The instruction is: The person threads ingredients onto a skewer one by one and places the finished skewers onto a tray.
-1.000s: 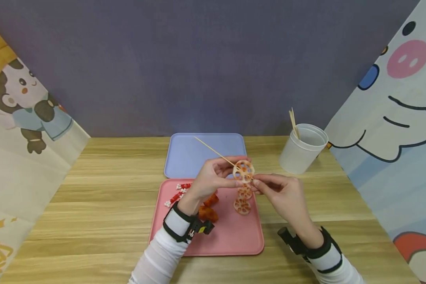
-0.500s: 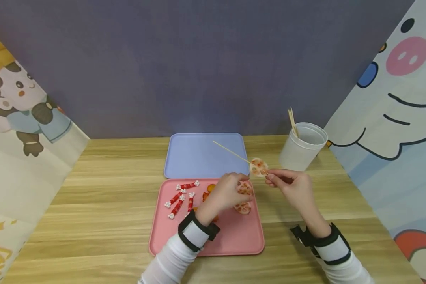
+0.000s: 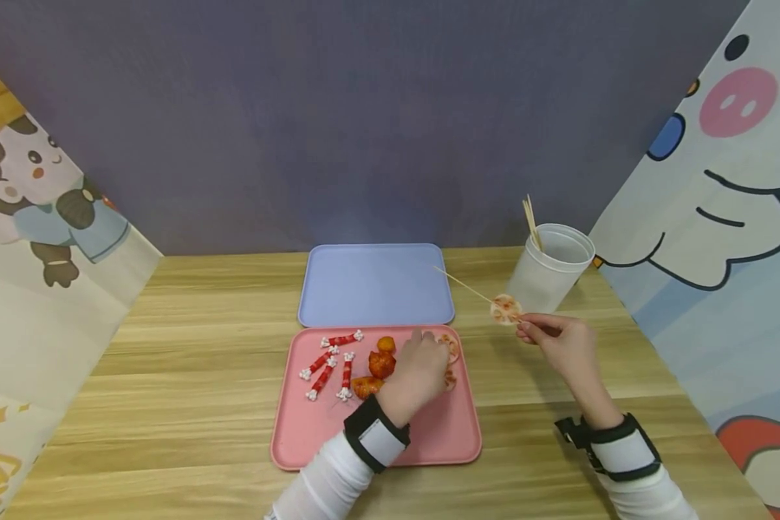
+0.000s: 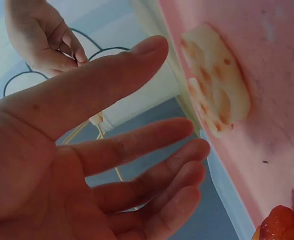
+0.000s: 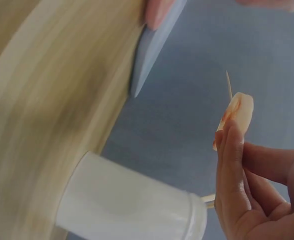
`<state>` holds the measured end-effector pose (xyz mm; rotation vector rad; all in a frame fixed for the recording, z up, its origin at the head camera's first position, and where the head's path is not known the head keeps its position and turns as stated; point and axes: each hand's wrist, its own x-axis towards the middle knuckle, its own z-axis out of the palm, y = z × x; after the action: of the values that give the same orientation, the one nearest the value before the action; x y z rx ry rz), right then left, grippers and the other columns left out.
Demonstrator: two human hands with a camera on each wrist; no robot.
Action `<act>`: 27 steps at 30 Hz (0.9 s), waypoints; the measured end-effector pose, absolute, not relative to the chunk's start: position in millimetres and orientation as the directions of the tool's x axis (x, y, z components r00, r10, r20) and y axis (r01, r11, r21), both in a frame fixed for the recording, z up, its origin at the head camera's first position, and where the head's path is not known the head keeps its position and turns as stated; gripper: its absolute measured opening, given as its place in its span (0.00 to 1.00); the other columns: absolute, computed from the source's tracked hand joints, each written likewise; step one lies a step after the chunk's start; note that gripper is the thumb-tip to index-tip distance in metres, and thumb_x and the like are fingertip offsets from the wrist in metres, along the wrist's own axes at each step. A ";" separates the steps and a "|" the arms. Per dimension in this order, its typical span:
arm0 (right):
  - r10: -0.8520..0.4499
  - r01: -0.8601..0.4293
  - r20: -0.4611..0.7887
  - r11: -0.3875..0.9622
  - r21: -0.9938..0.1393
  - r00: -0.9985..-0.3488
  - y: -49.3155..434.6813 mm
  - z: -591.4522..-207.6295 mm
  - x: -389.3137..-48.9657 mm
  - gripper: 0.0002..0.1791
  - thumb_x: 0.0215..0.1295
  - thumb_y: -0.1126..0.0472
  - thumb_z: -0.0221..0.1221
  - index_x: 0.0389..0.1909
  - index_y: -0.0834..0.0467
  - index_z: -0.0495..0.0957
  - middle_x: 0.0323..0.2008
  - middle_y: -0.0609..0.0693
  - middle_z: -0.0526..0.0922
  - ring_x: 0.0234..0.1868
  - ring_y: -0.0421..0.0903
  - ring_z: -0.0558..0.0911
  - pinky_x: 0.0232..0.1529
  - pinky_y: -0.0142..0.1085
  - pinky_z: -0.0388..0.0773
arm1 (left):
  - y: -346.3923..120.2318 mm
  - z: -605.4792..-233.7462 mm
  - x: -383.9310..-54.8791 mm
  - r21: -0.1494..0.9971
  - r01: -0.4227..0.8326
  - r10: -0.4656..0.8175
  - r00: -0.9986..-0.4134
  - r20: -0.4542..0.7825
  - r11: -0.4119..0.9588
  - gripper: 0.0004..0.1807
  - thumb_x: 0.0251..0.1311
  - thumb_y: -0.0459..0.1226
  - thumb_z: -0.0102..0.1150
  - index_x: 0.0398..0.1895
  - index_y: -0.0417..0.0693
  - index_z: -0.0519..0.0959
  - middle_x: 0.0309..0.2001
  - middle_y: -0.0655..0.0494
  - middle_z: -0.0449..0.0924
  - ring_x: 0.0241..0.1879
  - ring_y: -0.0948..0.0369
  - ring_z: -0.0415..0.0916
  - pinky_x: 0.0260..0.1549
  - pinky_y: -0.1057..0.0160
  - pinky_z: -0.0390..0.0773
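My right hand pinches a thin wooden skewer near its lower end, to the right of the pink tray. Threaded on that skewer is a round lotus root slice, close to the fingertips. My left hand hovers low over the right half of the pink tray, holding nothing. In the left wrist view its thumb and fingers are spread apart, facing two overlapping lotus root slices on the tray. From the head, the left hand partly covers these slices.
Several red pieces with white frilly ends lie on the tray's left side, beside glossy orange-red chunks. Behind it is a blue tray. A white tub holding wooden skewers stands back right, near the right hand.
The left hand has let go of the skewered lotus slice and moved down to the slices on the pink tray. The right hand has carried the skewer off to the right.
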<state>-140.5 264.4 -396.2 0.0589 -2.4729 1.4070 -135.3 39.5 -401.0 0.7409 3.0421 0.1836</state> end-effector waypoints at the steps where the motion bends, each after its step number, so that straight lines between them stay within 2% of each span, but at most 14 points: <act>1: 0.113 -0.176 0.274 0.527 -0.831 -0.955 266.2 -397.5 -141.2 0.10 0.59 0.72 0.60 0.39 0.75 0.81 0.33 0.70 0.83 0.24 0.25 0.81 0.28 0.24 0.79 | 39.7 -402.2 -134.7 0.121 0.456 0.457 -0.889 0.020 0.882 0.16 0.47 0.46 0.70 0.32 0.44 0.83 0.33 0.48 0.79 0.36 0.54 0.74 0.32 0.62 0.76; 9: 0.137 -0.158 0.298 0.605 -0.781 -0.945 275.2 -402.9 -145.7 0.08 0.59 0.72 0.61 0.38 0.74 0.82 0.31 0.69 0.84 0.22 0.22 0.79 0.25 0.21 0.77 | 43.0 -407.1 -128.5 0.121 0.456 0.461 -0.887 -0.016 0.882 0.11 0.53 0.42 0.66 0.32 0.42 0.83 0.31 0.48 0.79 0.31 0.56 0.74 0.28 0.63 0.75; 16: 0.144 -0.129 0.272 0.616 -0.777 -0.951 280.4 -403.8 -147.9 0.09 0.59 0.73 0.60 0.38 0.75 0.81 0.32 0.70 0.83 0.22 0.22 0.79 0.25 0.20 0.77 | 45.9 -411.8 -126.5 0.084 0.446 0.447 -0.894 0.008 0.891 0.12 0.53 0.43 0.66 0.31 0.43 0.84 0.31 0.48 0.79 0.30 0.56 0.75 0.27 0.62 0.75; 27: 0.141 -0.090 0.289 0.747 -0.659 -0.947 283.4 -405.8 -148.4 0.07 0.59 0.68 0.62 0.36 0.68 0.84 0.27 0.61 0.86 0.21 0.24 0.79 0.22 0.17 0.72 | 47.3 -415.1 -128.9 0.148 0.436 0.446 -0.894 -0.042 0.888 0.09 0.55 0.39 0.65 0.36 0.43 0.84 0.35 0.48 0.80 0.31 0.58 0.75 0.29 0.65 0.77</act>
<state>-148.4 283.4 -405.8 -0.0389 -2.6257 1.0149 -128.9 47.3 -415.1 0.6964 2.9795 0.2065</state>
